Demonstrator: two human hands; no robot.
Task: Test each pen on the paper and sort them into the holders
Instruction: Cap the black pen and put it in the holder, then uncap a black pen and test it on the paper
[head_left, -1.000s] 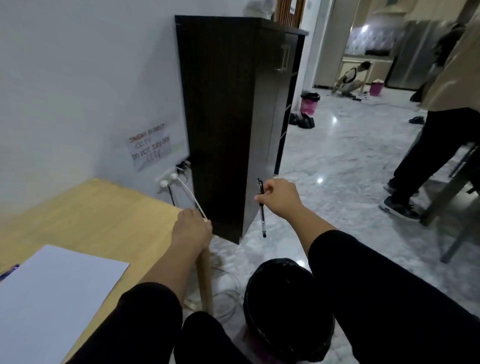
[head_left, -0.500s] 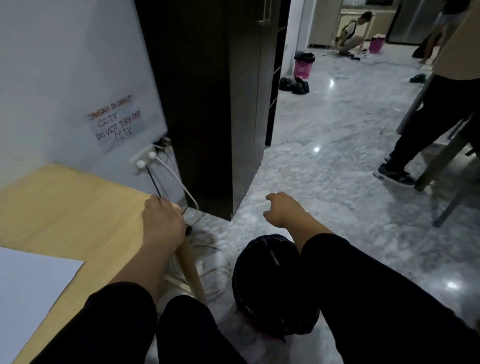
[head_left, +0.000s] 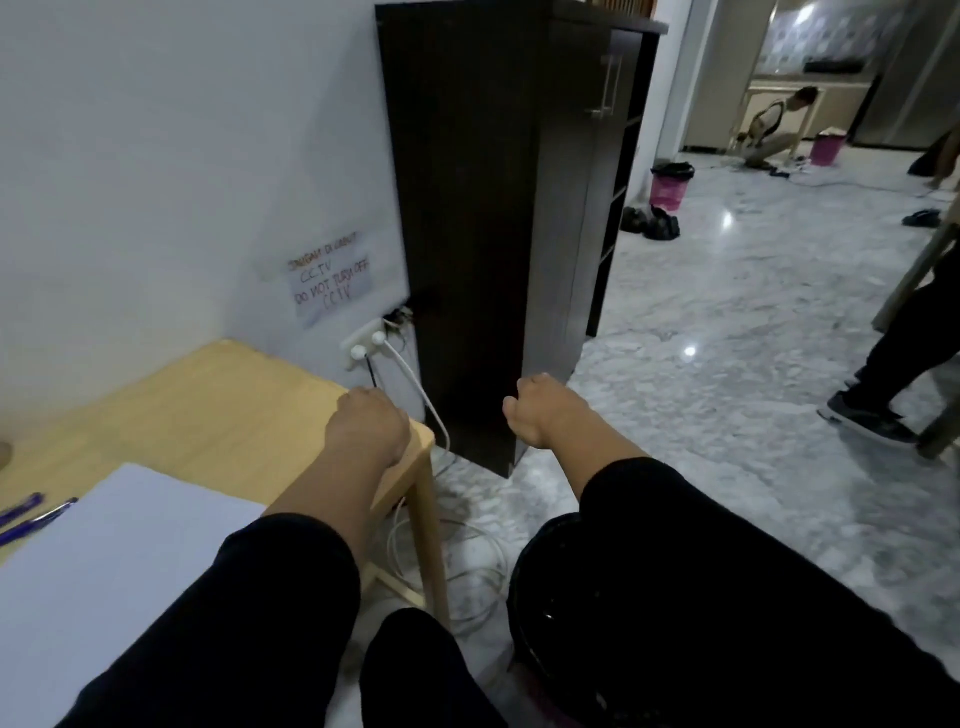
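Left hand (head_left: 366, 423) curled into a fist, resting on the right corner of the wooden table (head_left: 208, 415). Right hand (head_left: 537, 410) raised over the floor, fingers loosely curled, nothing visible in its grip. White paper (head_left: 119, 561) flat on table near left forearm. Two blue pens (head_left: 28, 514) lying at paper's left edge. Black-lined waste bin (head_left: 545, 597) on marble floor below right sleeve; holders out of view.

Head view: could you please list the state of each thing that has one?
Left hand: closed, resting on the table corner.
Right hand: curled, holding nothing visible.
Paper: flat, blank.
Blue pens: lying beside the paper.
Bin: open, black-lined.
Socket: two plugs in.
Cabinet: door shut.
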